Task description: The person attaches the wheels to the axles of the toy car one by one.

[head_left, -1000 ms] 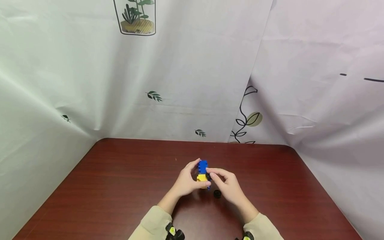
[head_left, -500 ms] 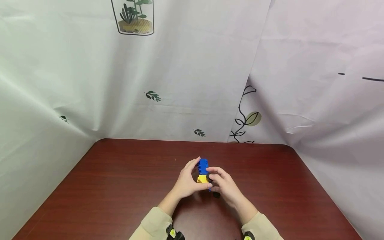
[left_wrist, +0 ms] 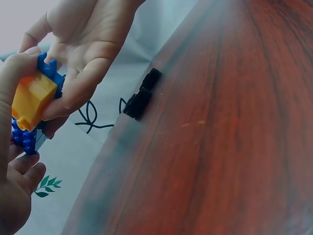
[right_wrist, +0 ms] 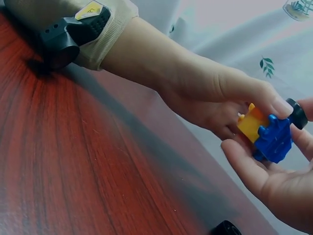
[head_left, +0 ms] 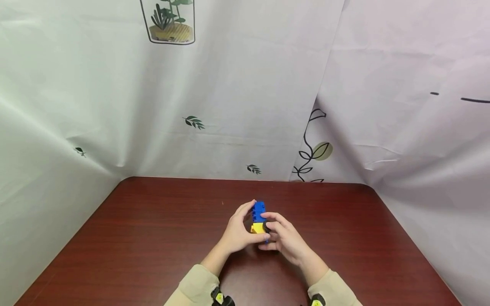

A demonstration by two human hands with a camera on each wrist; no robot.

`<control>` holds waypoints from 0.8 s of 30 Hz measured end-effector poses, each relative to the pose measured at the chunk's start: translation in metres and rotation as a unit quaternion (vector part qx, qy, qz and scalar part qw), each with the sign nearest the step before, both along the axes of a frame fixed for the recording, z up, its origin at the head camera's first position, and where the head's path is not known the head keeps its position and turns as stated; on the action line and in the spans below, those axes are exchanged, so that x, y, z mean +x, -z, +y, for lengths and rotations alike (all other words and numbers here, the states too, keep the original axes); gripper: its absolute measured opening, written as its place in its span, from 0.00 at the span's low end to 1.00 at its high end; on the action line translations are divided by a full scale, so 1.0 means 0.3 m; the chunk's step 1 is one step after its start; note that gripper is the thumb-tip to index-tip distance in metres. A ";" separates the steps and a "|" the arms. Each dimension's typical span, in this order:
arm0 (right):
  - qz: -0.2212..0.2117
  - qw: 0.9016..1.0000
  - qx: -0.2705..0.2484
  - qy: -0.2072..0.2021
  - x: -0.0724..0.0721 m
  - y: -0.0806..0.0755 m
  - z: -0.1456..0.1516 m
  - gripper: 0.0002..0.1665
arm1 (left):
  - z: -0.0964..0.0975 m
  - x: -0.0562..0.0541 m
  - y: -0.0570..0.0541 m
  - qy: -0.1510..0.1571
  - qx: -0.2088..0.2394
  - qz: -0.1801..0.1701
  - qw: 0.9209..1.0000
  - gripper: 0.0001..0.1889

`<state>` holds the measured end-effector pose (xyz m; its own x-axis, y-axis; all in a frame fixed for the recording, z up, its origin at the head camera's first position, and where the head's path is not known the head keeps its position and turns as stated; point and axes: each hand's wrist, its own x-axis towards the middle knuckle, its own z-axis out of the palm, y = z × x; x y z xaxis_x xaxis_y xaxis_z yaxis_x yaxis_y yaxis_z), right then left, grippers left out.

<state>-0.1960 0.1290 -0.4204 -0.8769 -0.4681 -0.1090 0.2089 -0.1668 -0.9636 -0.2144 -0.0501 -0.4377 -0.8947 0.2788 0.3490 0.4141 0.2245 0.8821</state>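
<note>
In the head view, my left hand [head_left: 238, 231] grips a toy built of a blue studded brick [head_left: 258, 211] and a yellow brick [head_left: 257, 228]. Its thumb presses on the near end while the fingers lie along the far left side. From the right, my right hand [head_left: 288, 240] pinches a small black wheel [head_left: 266, 226] against the toy's right side. The right wrist view shows the same black wheel [right_wrist: 297, 113] between the right fingertips, beside the blue part [right_wrist: 275, 141]. In the left wrist view the left thumb [left_wrist: 14, 73] lies on the yellow brick [left_wrist: 34, 100].
Loose black pieces [left_wrist: 139, 102] lie on the tabletop in the left wrist view; one, a black wheel [right_wrist: 226, 228], shows at the right wrist view's lower edge. The dark red wooden table [head_left: 164, 238] meets a printed white curtain [head_left: 229, 85] behind.
The right hand's fingers have shifted on the wheel and its lower fingers have reached leftward beneath the toy. The loose wheel on the table is now hidden by the right hand in the head view.
</note>
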 end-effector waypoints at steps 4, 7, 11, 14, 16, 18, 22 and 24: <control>-0.004 1.000 0.001 0.011 0.001 -0.002 -0.006 0.23 | -0.001 0.033 -0.055 0.008 0.000 -0.002 1.000 0.48; -0.004 1.000 0.004 0.017 0.002 -0.004 -0.008 0.23 | -0.002 0.048 -0.080 0.008 0.000 0.007 1.000 0.47; 0.002 1.000 0.011 0.022 0.000 -0.001 -0.005 0.23 | 0.001 0.053 -0.086 0.001 -0.002 0.017 1.000 0.47; 0.006 1.000 0.011 0.024 0.000 0.001 -0.005 0.23 | 0.002 0.052 -0.085 -0.004 -0.006 0.014 1.000 0.47; 0.005 1.000 0.009 0.026 0.000 0.002 -0.005 0.22 | 0.003 0.031 -0.051 -0.009 -0.011 0.013 1.000 0.47; 0.001 1.000 0.006 0.028 0.001 0.003 -0.006 0.21 | 0.001 0.012 -0.016 -0.013 -0.016 0.015 1.000 0.48; -0.005 0.999 0.003 0.037 0.003 0.006 -0.009 0.20 | -0.002 -0.016 0.035 -0.018 -0.023 0.026 0.999 0.49; -0.006 0.999 0.003 0.043 0.004 0.007 -0.010 0.19 | -0.003 -0.015 0.033 -0.019 -0.029 0.029 0.999 0.49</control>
<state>-0.1949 0.1259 -0.4225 -0.9126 -0.3901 -0.1226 0.2058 -0.1790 -0.9621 -0.2190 -0.0509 -0.4476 -0.8834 0.2660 0.3859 0.4551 0.2903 0.8418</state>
